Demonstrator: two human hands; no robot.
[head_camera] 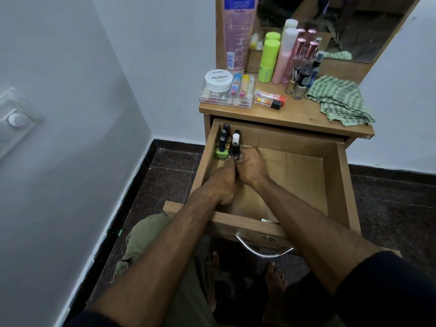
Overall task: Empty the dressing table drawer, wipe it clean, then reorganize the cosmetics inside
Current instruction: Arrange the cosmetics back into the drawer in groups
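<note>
We are in the reorganizing stage: the drawer (330, 185) stands pulled out, its floor mostly bare, and a small cluster of nail polish bottles (223, 140) stands upright in its far left corner, tight against the left wall. Our right hand (250, 166) reaches in beside them with fingers curled around a black-capped bottle (234, 151), setting it next to a white-capped one (235, 138). Our left hand (223, 182) sits just in front, touching the right; its fingers curl under, and we cannot tell whether they hold anything.

We judge these bottles small, light and rigid, probably glass, so fragile if knocked together and easy to topple because they are narrow and tall. The smooth caps look slippery; the better hold is low on the body, thumb and fingers pinching the sides, so the base lands flat.

The rest waits on the tabletop (283, 116): a nail polish remover jar (218, 79) on a clear case (226, 95), lip balm sticks (239, 87), tall spray bottles (280, 55) and a green checked cloth (339, 100). The tall bottles likely need laying down.
</note>
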